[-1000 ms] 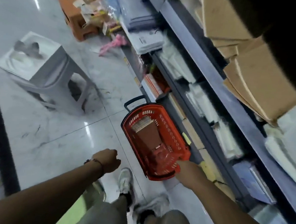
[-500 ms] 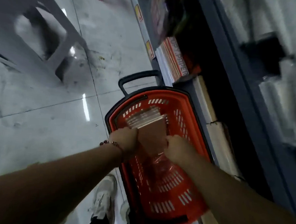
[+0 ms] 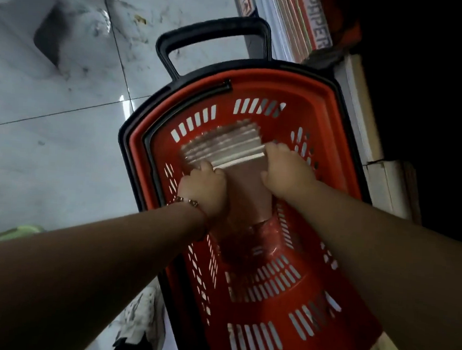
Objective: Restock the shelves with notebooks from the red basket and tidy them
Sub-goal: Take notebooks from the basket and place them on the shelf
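Observation:
The red basket [image 3: 336,121] with a black rim and pull handle stands on the floor right below me. Inside it lies a stack of brown-covered notebooks [image 3: 247,184], their white page edges facing away from me. My left hand [image 3: 204,189], with a bead bracelet on the wrist, grips the stack's left edge. Over on the right edge, near the top corner, sits my right hand [image 3: 285,172]. Both hands are curled around the sides of the stack, inside the basket.
The lowest shelf [image 3: 364,107] runs along the basket's right side, with paper packs [image 3: 309,22] lying on it beyond the handle. The space above the shelf is dark. Pale marble floor [image 3: 51,136] lies to the left. My shoe [image 3: 145,318] is by the basket's near corner.
I have bent down closer over the basket. Both hands went from outside it into it, and have slid further up the sides of the notebook stack.

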A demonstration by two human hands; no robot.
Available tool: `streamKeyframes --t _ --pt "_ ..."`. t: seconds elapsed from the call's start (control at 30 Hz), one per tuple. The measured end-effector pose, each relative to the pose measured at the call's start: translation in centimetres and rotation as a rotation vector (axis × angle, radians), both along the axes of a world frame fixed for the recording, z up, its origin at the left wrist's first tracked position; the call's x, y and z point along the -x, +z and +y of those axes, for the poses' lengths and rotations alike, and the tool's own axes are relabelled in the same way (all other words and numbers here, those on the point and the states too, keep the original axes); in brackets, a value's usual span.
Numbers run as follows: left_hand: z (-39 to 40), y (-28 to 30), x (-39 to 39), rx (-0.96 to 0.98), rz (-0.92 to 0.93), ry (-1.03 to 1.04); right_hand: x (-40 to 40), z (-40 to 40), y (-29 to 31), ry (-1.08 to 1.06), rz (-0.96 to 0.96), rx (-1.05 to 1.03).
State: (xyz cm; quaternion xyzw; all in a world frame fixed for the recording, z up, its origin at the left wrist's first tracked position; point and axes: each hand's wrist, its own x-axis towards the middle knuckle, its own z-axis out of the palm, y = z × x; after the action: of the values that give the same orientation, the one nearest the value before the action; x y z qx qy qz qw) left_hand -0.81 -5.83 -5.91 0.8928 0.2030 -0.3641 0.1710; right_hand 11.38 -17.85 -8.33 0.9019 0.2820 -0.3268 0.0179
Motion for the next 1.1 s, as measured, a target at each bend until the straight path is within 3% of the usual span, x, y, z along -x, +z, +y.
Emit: streamKeyframes --t 0.2,0.37,0.47,0.57,0.77,0.9,1.0,1.1 --pt "-0.7 0.1 1.8 0.065 -0.012 0.039 2.1 -1.4 1.6 -0.014 0.0 -0.114" --pt "-1.7 2.2 3.3 0.143 -0.015 0.026 4.0 -4.8 3.8 0.164 0.046 0.055" --pt "-3.1 4.5 4.8 0.227 -0.005 -0.031 5.0 -7.3 5.8 0.082 0.088 0.117" --pt "-4.1 6.8 6.5 0.273 -0.046 -0.018 6.4 -8.4 8.9 -0.099 0.145 0.042" --pt "-4.8 12.0 8.7 0.476 -0.087 0.167 9.1 -6.9 18.5 -0.416 0.128 -0.16" --pt "-4.7 16.9 9.0 0.579 -0.083 0.239 9.4 -4.9 28.3 -0.736 0.193 -0.291" --pt "-4.4 22.3 9.5 0.548 -0.255 0.305 9.6 -3.5 37.0 -0.909 0.314 -0.4" --pt "-3.6 30.0 9.9 0.554 -0.512 0.357 10.9 -2.7 46.1 -0.937 0.435 -0.469"
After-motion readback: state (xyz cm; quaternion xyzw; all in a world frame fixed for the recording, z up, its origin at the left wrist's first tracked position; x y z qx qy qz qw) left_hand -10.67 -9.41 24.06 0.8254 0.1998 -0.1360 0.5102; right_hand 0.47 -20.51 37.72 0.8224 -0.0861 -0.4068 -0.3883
